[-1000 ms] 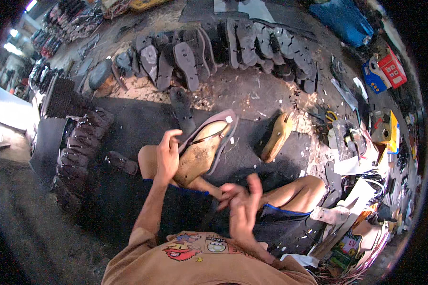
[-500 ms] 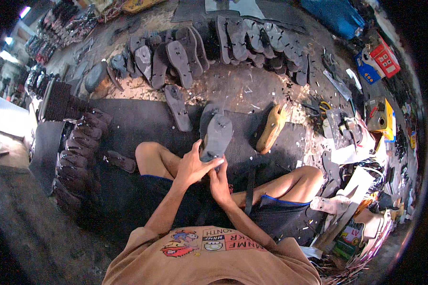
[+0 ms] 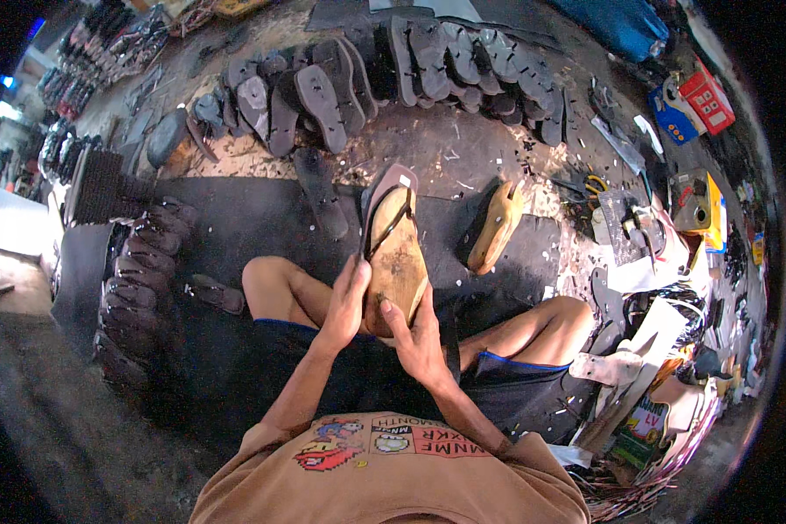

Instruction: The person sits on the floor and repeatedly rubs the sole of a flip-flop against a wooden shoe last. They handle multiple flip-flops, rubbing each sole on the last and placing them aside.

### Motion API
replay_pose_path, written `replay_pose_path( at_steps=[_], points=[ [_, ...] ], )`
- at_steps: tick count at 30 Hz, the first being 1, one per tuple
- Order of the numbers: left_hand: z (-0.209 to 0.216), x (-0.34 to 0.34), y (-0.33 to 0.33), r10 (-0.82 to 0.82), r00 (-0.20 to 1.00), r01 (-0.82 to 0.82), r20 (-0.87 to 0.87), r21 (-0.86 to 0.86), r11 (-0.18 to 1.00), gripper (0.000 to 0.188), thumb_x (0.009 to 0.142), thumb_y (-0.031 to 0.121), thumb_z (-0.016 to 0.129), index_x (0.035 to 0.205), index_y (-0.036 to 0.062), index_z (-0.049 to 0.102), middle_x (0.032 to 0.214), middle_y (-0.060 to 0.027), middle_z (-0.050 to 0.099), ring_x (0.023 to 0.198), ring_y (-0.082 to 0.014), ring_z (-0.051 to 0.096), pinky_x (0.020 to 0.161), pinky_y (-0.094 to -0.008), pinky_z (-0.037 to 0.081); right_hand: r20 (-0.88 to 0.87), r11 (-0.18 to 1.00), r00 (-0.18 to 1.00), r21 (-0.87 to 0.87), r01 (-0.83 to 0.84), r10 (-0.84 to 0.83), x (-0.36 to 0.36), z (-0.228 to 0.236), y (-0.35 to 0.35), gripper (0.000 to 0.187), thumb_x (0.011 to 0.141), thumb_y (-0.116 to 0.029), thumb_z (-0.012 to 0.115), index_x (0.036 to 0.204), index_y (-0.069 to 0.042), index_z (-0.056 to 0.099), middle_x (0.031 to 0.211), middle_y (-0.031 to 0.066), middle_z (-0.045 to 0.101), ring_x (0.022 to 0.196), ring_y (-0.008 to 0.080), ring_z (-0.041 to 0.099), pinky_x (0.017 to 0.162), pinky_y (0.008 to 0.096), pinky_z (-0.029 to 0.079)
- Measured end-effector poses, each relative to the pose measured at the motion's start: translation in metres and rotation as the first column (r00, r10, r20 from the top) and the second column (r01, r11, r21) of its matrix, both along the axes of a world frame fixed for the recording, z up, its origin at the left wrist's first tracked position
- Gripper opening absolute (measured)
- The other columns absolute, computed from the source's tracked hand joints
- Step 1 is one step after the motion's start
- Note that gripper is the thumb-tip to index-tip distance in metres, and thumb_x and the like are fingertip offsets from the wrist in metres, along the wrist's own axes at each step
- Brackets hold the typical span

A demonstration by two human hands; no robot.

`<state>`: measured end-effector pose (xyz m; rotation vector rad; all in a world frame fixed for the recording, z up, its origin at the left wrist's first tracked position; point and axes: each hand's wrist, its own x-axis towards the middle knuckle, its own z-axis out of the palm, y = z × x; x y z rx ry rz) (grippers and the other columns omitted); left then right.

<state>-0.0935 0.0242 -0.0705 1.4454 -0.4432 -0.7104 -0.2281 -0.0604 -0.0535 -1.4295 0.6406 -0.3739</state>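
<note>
In front of my crossed legs, a yellowish wooden shoe last [image 3: 395, 275] is held upright between my hands, its toe end away from me. A dark flip-flop [image 3: 400, 175] sits against it, with a black strap over the last's front and the sole's toe showing beyond. My left hand [image 3: 348, 301] is closed round the left edge of the pair. On the near right, my right hand [image 3: 417, 339] grips the heel end, its thumb lying on the wood. A second wooden last [image 3: 498, 229] rests on the floor mat to the right, touched by neither hand.
Rows of dark sandal soles [image 3: 319, 105] stand across the far side. One sole [image 3: 321, 194] lies nearer on the black mat [image 3: 236, 210]. Stacked sandals [image 3: 140, 279] line the left. Yellow-handled scissors [image 3: 596, 183], boxes [image 3: 707, 98] and scraps crowd the right.
The held flip-flop and last have been turned over: a grey sole underside faced up before, and now the wood and strap do. My right hand has shifted onto the heel end.
</note>
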Motion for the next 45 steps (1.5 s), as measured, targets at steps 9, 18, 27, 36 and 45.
replay_pose_path(
  at_steps=[9,18,27,36,45],
  points=[
    [0.048,0.087,0.065,0.027,0.994,-0.058,0.102,0.31,0.949,0.061,0.09,0.012,0.087,0.143,0.0006,0.058,0.107,-0.013,0.074,0.085,-0.0192,0.076,0.074,-0.0309,0.061,-0.345,0.979,0.938,-0.201,-0.043,-0.03,-0.017,-0.017,-0.062,0.074,0.106,-0.023,0.061,0.163,-0.001,0.021,0.149,0.0375,0.051,0.13,0.0502,0.06,0.103,0.0534,0.055],
    [0.103,0.032,0.07,-0.466,0.853,0.38,0.234,0.333,0.863,0.068,0.089,0.025,0.088,0.142,-0.0067,0.06,0.118,-0.0171,0.077,0.108,-0.0218,0.074,0.095,-0.036,0.057,0.088,0.65,0.969,-0.755,-0.086,0.23,0.019,0.083,-0.096,0.101,0.072,-0.014,0.099,0.157,-0.003,0.045,0.149,0.0198,0.059,0.139,0.0319,0.058,0.115,0.0424,0.048],
    [0.043,0.009,0.149,-0.438,0.895,0.438,-0.087,0.362,0.823,0.052,0.095,0.031,0.082,0.133,-0.0006,0.066,0.117,-0.015,0.076,0.111,-0.0266,0.071,0.098,-0.0398,0.055,-0.216,0.825,0.874,-0.291,-0.484,0.436,0.019,0.01,-0.065,0.088,0.061,-0.002,0.101,0.14,0.001,0.062,0.131,0.015,0.068,0.119,0.0252,0.065,0.102,0.0389,0.054],
    [0.013,0.229,0.388,0.905,0.182,-0.971,0.386,-0.075,0.227,0.052,0.094,0.021,0.083,0.135,-0.0035,0.064,0.124,-0.0143,0.074,0.107,-0.0254,0.07,0.098,-0.0408,0.055,-0.552,0.559,0.828,-0.719,-0.412,-0.099,0.023,-0.139,-0.079,0.077,0.086,-0.04,0.089,0.137,0.008,0.056,0.133,0.0301,0.06,0.12,0.0491,0.06,0.096,0.0535,0.054],
    [-0.052,0.362,0.458,0.616,0.054,-0.956,0.786,0.219,-0.196,0.049,0.087,0.038,0.082,0.117,-0.0007,0.073,0.118,-0.0258,0.074,0.109,-0.04,0.073,0.097,-0.0493,0.056,-0.013,0.977,0.998,-0.209,0.049,-0.053,0.0,-0.039,-0.077,0.044,0.108,-0.016,0.064,0.146,0.005,0.057,0.131,0.0139,0.067,0.113,0.0238,0.067,0.084,0.0366,0.064]
  ],
)
